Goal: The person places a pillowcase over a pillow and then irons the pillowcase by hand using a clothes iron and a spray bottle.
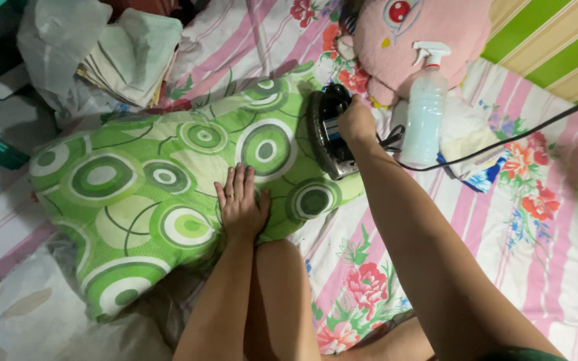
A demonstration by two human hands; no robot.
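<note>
From my remote view I see the right hand (357,120) wrapped over the handle of a dark clothes iron (329,134), fingers closed around it, with the iron resting at the far right edge of the green circle-patterned pillowcase (168,194). The left hand (241,204) lies flat, fingers spread, pressing the cloth down just near-side and left of the iron, holding nothing. The pillowcase itself sits spread across the floral striped bedsheet (536,220), reaching well left of both hands. As I judge it, the pressing is partway: the cloth beneath and beside the left palm looks fairly smooth, while the stretch far left of the grip, toward the near corner, shows folds and a rumpled edge that I would count as undone. The iron's black cord (503,140) trails off to the right of the gripping hand. Just right of that hand stands a clear spray bottle (426,113) with a white trigger top, holding a pale, cloudy liquid that fills most of it. Beyond the iron lies a pink plush toy (423,33), and far left of the grip is a pile of folded cloths (135,57); whether those are pressed I cannot tell.
</note>
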